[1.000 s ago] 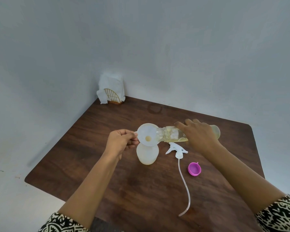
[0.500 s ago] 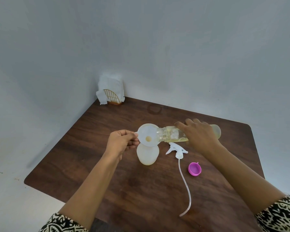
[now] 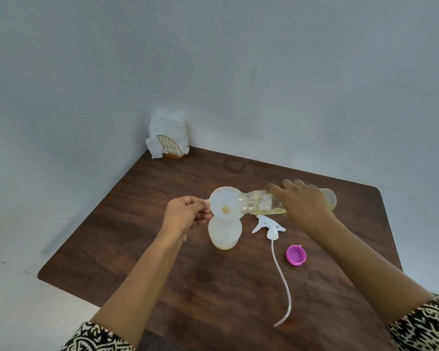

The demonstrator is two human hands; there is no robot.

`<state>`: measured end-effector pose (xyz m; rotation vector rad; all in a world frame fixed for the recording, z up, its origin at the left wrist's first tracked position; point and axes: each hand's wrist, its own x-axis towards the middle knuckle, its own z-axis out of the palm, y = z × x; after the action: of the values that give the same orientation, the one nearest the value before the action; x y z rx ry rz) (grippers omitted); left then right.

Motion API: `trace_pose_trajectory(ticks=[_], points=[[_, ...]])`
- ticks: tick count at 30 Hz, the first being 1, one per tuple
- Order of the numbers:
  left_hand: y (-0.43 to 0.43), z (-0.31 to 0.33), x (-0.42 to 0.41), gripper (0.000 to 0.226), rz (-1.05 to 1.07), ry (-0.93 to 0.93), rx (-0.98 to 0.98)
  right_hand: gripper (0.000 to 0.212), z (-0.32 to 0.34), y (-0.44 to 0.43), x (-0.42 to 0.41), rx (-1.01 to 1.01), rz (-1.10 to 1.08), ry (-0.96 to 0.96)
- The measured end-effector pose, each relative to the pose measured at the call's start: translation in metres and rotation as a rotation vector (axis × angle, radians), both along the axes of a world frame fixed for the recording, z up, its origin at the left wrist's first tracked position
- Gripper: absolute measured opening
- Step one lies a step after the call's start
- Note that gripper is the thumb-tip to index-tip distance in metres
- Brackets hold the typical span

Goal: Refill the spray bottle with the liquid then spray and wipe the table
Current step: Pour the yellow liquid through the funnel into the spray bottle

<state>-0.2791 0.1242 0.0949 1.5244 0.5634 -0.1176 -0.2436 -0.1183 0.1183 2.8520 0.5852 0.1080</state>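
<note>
Two hands work: the left hand (image 3: 185, 214) pinches the funnel (image 3: 224, 202) on the spray bottle (image 3: 224, 235), mid-table; the right hand (image 3: 305, 205) grips the tipped refill bottle (image 3: 257, 204). Pour too fast and the funnel may overflow onto the table (image 3: 142, 269).

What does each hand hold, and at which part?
The left hand pinches the funnel by its rim tab; the right hand grips the tilted refill bottle around its middle.

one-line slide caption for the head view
Right hand tips the refill bottle into a funnel that the left hand holds on the spray bottle.
</note>
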Motion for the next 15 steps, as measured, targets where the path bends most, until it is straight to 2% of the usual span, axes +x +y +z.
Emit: trace_pose_trajectory(ticks=[15], points=[[-0.0004,0.0000,-0.0005,0.006,0.001,-0.001,0.012,0.053,-0.0019,0.0004,0.0022,0.011,0.008,-0.008]])
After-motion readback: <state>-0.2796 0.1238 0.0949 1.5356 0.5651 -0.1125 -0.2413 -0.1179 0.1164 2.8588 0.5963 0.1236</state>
